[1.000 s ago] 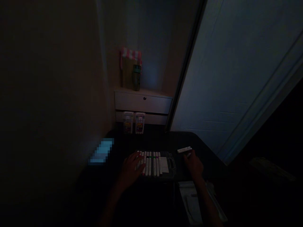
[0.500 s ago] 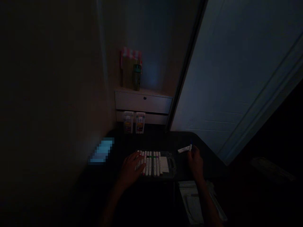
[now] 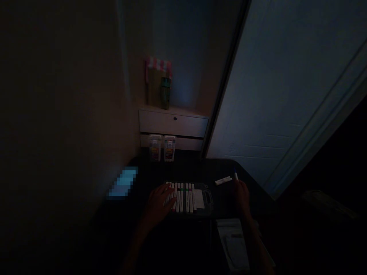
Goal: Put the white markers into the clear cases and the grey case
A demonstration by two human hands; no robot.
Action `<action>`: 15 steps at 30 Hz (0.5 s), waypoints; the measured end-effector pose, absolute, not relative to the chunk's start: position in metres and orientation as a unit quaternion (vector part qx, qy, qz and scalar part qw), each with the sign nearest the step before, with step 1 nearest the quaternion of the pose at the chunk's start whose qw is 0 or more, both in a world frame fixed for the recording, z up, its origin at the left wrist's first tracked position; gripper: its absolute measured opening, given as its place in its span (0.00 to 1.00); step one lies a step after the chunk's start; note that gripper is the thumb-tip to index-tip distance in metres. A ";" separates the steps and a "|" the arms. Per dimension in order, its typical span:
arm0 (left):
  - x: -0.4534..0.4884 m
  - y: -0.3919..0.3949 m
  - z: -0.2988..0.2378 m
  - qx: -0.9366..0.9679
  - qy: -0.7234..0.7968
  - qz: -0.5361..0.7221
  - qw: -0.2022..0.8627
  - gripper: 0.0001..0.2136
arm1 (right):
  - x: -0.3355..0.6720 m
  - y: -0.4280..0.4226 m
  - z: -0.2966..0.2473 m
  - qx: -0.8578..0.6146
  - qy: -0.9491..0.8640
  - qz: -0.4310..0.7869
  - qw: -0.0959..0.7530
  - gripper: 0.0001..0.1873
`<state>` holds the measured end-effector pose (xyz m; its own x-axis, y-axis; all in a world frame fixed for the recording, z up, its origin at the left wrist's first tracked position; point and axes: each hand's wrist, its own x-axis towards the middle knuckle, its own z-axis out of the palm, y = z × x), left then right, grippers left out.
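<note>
White markers (image 3: 187, 200) lie side by side in rows in a clear plastic case (image 3: 211, 198) on the dark table. My left hand (image 3: 160, 199) rests with its fingers spread over the left end of those rows, covering some of them. Off to the right, my right hand (image 3: 242, 194) grips a white marker with a blue tip (image 3: 236, 175), which points away from me. Just left of it, more white markers (image 3: 223, 180) lie together on the table. A pale card (image 3: 200, 199) sits at the right side of the case.
Two clear packs (image 3: 162, 149) stand at the table's back edge, before a white drawer unit (image 3: 173, 121). A bottle (image 3: 165, 93) stands on that unit. A pixelated bright patch (image 3: 123, 184) is at left. Below the table's front edge sits a pale bin (image 3: 233, 244). The room is dim.
My right hand has moved slightly right with the blue-tipped marker, away from the loose markers on the table. My left hand stays on the case.
</note>
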<state>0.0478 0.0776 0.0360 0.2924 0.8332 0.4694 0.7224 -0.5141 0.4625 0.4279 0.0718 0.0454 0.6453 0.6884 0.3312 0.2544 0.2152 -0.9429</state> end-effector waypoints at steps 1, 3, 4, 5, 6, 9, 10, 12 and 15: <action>0.048 0.078 0.036 0.800 0.487 0.341 0.082 0.16 | 0.427 0.072 0.046 -0.605 -0.387 0.167 0.676 0.28; 0.048 0.077 0.037 0.801 0.487 0.337 0.085 0.16 | 0.425 0.071 0.049 -0.608 -0.384 0.174 0.673 0.28; 0.048 0.077 0.038 0.801 0.487 0.337 0.085 0.16 | 0.424 0.071 0.051 -0.608 -0.385 0.179 0.671 0.28; 0.048 0.077 0.038 0.801 0.486 0.339 0.085 0.16 | 0.424 0.070 0.053 -0.608 -0.385 0.181 0.670 0.29; 0.048 0.077 0.038 0.800 0.484 0.343 0.085 0.16 | 0.423 0.068 0.056 -0.610 -0.388 0.182 0.667 0.30; 0.048 0.076 0.036 0.794 0.481 0.362 0.081 0.15 | 0.418 0.061 0.063 -0.628 -0.416 0.166 0.636 0.34; 0.049 0.077 0.035 0.794 0.479 0.366 0.080 0.15 | 0.414 0.058 0.065 -0.637 -0.432 0.156 0.619 0.34; 0.048 0.078 0.032 0.793 0.477 0.370 0.077 0.15 | 0.401 0.050 0.068 -0.647 -0.470 0.139 0.584 0.34; 0.047 0.080 0.029 0.797 0.472 0.368 0.075 0.15 | 0.371 0.036 0.072 -0.633 -0.539 0.133 0.540 0.33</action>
